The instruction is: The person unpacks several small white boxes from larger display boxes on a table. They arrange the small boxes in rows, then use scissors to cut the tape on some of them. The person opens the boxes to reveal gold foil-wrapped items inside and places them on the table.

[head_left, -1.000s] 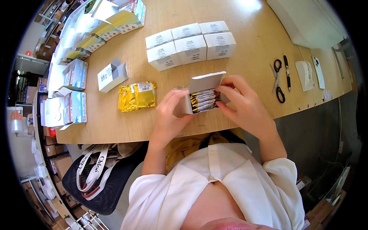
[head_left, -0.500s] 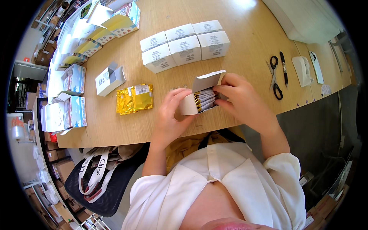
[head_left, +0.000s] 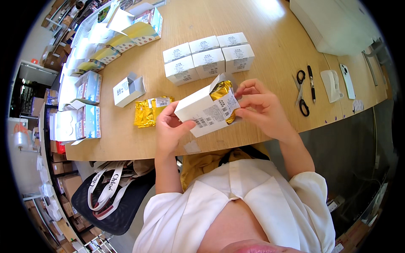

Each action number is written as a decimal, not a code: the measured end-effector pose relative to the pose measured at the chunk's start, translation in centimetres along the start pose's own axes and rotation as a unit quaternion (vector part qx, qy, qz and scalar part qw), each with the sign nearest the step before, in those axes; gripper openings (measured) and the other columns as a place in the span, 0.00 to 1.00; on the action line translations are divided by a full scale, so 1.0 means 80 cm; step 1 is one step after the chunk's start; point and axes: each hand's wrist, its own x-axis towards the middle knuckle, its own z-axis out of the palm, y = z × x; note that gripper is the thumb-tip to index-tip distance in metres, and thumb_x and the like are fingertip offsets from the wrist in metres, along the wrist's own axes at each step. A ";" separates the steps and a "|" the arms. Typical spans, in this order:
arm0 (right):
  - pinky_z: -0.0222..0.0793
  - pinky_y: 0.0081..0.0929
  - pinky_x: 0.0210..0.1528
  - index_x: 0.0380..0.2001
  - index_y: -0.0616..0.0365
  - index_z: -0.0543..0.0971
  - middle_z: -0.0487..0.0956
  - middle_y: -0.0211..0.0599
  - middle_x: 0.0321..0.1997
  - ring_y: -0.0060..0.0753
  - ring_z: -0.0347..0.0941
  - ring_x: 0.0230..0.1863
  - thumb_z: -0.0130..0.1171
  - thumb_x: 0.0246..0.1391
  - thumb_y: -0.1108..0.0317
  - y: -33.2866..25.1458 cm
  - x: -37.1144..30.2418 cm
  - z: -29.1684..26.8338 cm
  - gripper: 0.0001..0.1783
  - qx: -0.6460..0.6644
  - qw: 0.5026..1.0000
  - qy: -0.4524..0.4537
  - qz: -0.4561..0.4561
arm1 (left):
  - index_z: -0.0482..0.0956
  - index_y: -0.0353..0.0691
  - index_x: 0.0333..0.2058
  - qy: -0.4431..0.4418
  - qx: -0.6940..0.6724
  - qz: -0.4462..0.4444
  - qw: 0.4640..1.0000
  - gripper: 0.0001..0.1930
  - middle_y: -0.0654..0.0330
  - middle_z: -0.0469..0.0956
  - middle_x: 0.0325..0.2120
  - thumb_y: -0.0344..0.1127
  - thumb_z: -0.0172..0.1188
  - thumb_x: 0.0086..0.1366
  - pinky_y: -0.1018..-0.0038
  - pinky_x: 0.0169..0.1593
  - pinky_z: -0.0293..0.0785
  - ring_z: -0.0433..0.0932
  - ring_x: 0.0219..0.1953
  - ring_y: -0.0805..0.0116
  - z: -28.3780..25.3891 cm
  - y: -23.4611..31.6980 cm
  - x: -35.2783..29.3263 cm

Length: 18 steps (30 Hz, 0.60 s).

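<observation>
A small white carton (head_left: 203,117) with printed labels lies tilted between my hands, its far long side up and its open end to the right. My left hand (head_left: 171,128) grips its closed left end, thumb on the near face and fingers behind. Gold foil packets (head_left: 221,90) show at the open end, partly out of the carton. My right hand (head_left: 259,107) is bent round that end, thumb and fingertips pinching at the packets' edge; the exact contact is partly hidden. Just left of the carton lies a pile of gold foil packets (head_left: 145,113).
Several closed white cartons (head_left: 209,63) stand in two rows beyond. An open white carton (head_left: 128,90) lies at left, near opened display boxes (head_left: 87,120). Scissors (head_left: 301,92), a pen (head_left: 311,84), a white phone (head_left: 347,81) and a clear flat piece (head_left: 192,146) lie on the table.
The carton has been turned so its printed side faces up, and its open end now points right. My left hand has shifted left; my right hand stays at the open end.
</observation>
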 end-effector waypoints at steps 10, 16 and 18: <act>0.76 0.28 0.47 0.30 0.70 0.80 0.74 0.52 0.55 0.34 0.75 0.49 0.58 0.53 0.79 0.007 0.013 0.008 0.04 0.223 0.964 0.022 0.140 | 0.75 0.33 0.49 0.201 0.071 0.023 0.977 0.21 0.57 0.79 0.42 0.33 0.65 0.58 0.71 0.46 0.75 0.78 0.43 0.71 -0.099 0.056 -0.050; 0.75 0.33 0.54 0.29 0.72 0.79 0.74 0.56 0.53 0.39 0.75 0.50 0.56 0.56 0.78 0.038 0.028 0.034 0.06 0.318 0.916 0.011 0.244 | 0.70 0.40 0.52 0.321 -0.218 0.224 0.894 0.19 0.59 0.74 0.50 0.42 0.55 0.67 0.62 0.49 0.71 0.74 0.49 0.64 -0.178 0.088 -0.068; 0.75 0.33 0.54 0.30 0.73 0.78 0.74 0.55 0.51 0.39 0.75 0.50 0.55 0.56 0.78 0.056 0.030 0.053 0.06 0.331 0.901 0.019 0.281 | 0.70 0.41 0.51 0.321 -0.257 0.221 0.884 0.18 0.59 0.75 0.49 0.43 0.54 0.67 0.60 0.48 0.71 0.74 0.48 0.63 -0.185 0.084 -0.065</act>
